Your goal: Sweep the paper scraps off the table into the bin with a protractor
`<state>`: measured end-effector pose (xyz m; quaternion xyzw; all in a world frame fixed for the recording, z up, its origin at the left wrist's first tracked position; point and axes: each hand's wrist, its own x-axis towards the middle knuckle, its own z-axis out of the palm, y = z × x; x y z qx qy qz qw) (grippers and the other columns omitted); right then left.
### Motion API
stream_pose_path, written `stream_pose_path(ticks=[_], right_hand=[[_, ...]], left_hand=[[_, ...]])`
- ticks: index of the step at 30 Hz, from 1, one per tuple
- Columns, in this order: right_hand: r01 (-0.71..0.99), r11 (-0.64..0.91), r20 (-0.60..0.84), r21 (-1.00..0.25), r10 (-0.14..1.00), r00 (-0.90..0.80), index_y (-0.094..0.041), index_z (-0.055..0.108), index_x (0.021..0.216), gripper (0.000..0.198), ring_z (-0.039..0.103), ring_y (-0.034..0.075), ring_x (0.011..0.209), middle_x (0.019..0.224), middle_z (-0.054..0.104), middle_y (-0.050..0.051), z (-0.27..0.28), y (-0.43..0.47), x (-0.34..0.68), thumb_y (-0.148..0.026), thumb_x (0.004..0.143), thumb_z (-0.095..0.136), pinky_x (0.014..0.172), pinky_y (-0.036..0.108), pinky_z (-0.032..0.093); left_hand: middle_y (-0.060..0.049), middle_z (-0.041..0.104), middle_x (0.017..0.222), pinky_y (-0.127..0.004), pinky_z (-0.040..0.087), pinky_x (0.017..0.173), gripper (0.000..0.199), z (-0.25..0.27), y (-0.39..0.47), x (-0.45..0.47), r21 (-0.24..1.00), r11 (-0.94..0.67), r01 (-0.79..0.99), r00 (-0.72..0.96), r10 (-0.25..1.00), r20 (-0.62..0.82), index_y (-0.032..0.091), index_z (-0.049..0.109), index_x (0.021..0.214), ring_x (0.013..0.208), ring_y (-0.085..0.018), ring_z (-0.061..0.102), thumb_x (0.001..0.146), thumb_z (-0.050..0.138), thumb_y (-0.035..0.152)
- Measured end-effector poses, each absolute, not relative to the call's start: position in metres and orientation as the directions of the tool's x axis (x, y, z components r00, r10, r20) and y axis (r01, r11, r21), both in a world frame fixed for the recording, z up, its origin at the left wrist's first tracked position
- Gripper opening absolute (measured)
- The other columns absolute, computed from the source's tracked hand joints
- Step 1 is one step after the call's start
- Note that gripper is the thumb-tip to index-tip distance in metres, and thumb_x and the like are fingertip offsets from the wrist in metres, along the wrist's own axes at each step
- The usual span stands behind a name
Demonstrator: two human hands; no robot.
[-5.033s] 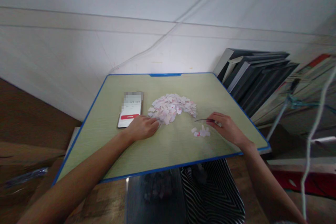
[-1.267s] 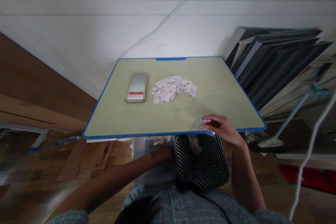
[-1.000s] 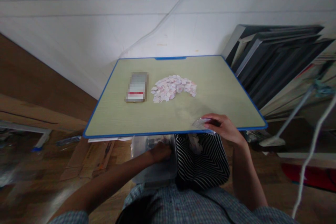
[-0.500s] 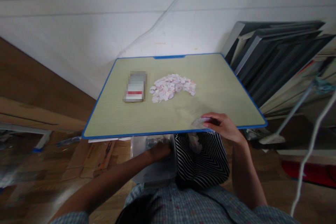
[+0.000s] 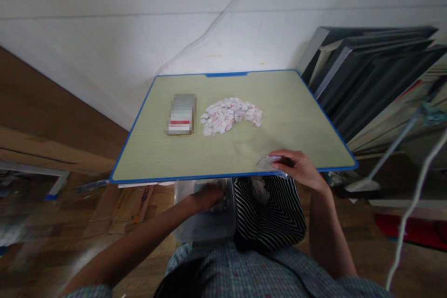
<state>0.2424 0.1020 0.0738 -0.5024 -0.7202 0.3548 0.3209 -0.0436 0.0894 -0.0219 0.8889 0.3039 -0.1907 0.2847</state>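
Over the table's near edge, my right hand (image 5: 297,165) is closed, thumb and fingers pinching a clear plastic bag (image 5: 267,163). My left hand (image 5: 210,196) reaches below the tabletop into a translucent plastic box (image 5: 206,228). Shadow hides its fingers, and I cannot make out what they touch. A heap of small torn paper pieces (image 5: 228,115), white and pinkish, lies mid-table. To its left rests a flat rectangular item (image 5: 180,114) with a red stripe; its surface is blurred out.
The pale green table (image 5: 296,116) has a blue rim and stands against a white wall (image 5: 122,42). A black-and-white striped fabric container (image 5: 275,219) sits beside the box on my lap side. Dark panels (image 5: 370,79) lean at the right. A white cord (image 5: 415,205) hangs there.
My left hand has shifted slightly left and up inside the box, showing more of itself. My right hand stays almost still with the plastic bag.
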Motion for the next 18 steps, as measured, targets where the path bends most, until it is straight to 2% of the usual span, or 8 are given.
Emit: stream_pose_path(ticks=[6, 10, 12, 15, 18], right_hand=[[0.515, 0.244, 0.103, -0.821, 0.952, -0.287, -0.017, 0.065, 0.092, 0.024, 0.061, 0.014, 0.069, 0.078, 0.067, 0.004, 0.076, 0.101, 0.242, -0.03, 0.073, 0.059, 0.061, 0.025, 0.049], [0.519, 0.246, 0.103, -0.819, 0.952, -0.289, -0.016, 0.065, 0.092, 0.025, 0.061, 0.014, 0.067, 0.079, 0.067, 0.005, 0.075, 0.102, 0.243, -0.03, 0.073, 0.059, 0.06, 0.024, 0.049], [0.515, 0.24, 0.101, -0.823, 0.954, -0.282, -0.016, 0.064, 0.092, 0.024, 0.061, 0.014, 0.068, 0.08, 0.067, 0.005, 0.074, 0.102, 0.243, -0.03, 0.073, 0.059, 0.061, 0.024, 0.05], [0.508, 0.237, 0.103, -0.828, 0.955, -0.278, -0.017, 0.064, 0.092, 0.024, 0.061, 0.015, 0.069, 0.08, 0.067, 0.004, 0.075, 0.101, 0.242, -0.03, 0.072, 0.059, 0.06, 0.025, 0.05], [0.505, 0.242, 0.107, -0.828, 0.953, -0.282, -0.017, 0.065, 0.09, 0.022, 0.061, 0.015, 0.068, 0.078, 0.067, 0.004, 0.077, 0.101, 0.241, -0.029, 0.072, 0.06, 0.059, 0.024, 0.05]], left_hand=[[0.0, 0.061, 0.062, -0.021, 0.04, 0.059, 0.018, 0.005, 0.091, -0.047, 0.554, -0.593, 0.584, 0.811, 0.417, -0.41, 0.016, 0.06, 0.064, 0.062, -0.014, 0.057, 0.071, 0.051, 0.003], [0.003, 0.063, 0.071, -0.016, 0.038, 0.057, 0.018, 0.046, 0.095, -0.036, 0.661, -0.565, 0.494, 0.867, 0.38, -0.323, 0.017, 0.062, 0.08, 0.065, -0.01, 0.057, 0.074, 0.052, 0.004], [0.004, 0.062, 0.065, -0.015, 0.037, 0.053, 0.016, 0.065, 0.098, -0.029, 0.699, -0.554, 0.452, 0.889, 0.337, -0.309, 0.017, 0.062, 0.079, 0.059, -0.009, 0.056, 0.075, 0.053, 0.005], [0.004, 0.06, 0.061, -0.016, 0.038, 0.054, 0.016, 0.08, 0.098, -0.023, 0.687, -0.564, 0.459, 0.886, 0.349, -0.305, 0.016, 0.062, 0.069, 0.058, -0.009, 0.055, 0.075, 0.054, 0.004], [0.001, 0.06, 0.062, -0.021, 0.039, 0.06, 0.017, 0.074, 0.091, -0.028, 0.59, -0.598, 0.542, 0.838, 0.441, -0.323, 0.016, 0.061, 0.064, 0.064, -0.014, 0.057, 0.075, 0.053, 0.006]])
